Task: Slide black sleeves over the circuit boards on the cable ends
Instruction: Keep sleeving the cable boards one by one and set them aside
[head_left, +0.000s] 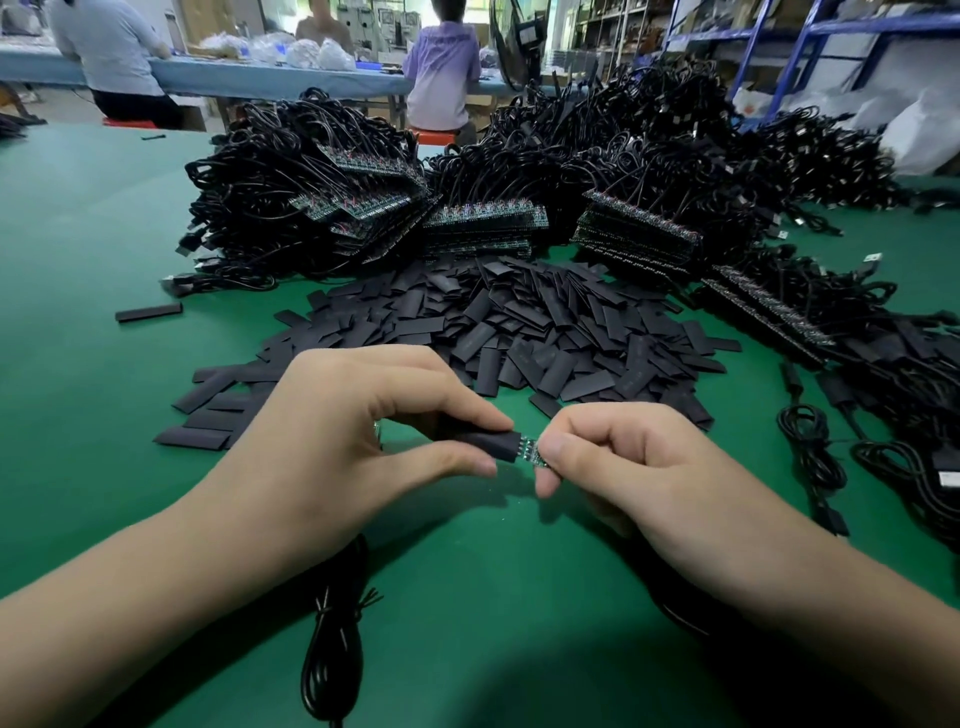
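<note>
At lower centre of the frame, the left hand (332, 431) pinches a black sleeve (491, 446) between thumb and forefinger, while the right hand (634, 467) pinches the circuit board (529, 450) protruding from it.

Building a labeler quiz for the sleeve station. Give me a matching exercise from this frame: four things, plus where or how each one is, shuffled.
Things
1. left hand
2. right hand
3. loose sleeve pile
4. coiled cable

Place or state
a. lies on the green mat by the left forearm, nearest the camera
b. pinches the bare end of the circuit board
c. pinches the black sleeve, partly over the board
d. heaped on the mat beyond both hands

Pairs: 1-c, 2-b, 3-d, 4-a
</note>
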